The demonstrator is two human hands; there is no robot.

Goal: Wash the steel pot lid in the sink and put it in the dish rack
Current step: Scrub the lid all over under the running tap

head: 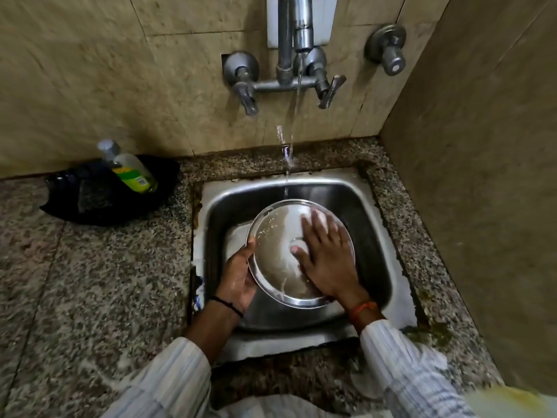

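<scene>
The round steel pot lid [274,254] is held tilted over the steel sink [373,236], its wet face toward me with soap foam on it. My left hand [238,279] grips the lid's left rim, thumb on the face. My right hand [324,254] lies flat on the right half of the lid with fingers spread, holding nothing. A thin stream of water [294,122] falls from the tap spout [303,28] and lands at the lid's upper edge. No dish rack is in view.
Tap valves [244,76] and another knob [388,49] stick out of the tiled wall above the sink. A black tray [75,203] with a dish soap bottle [129,167] and a scrub pad sits on the granite counter at the left. A wall closes the right side.
</scene>
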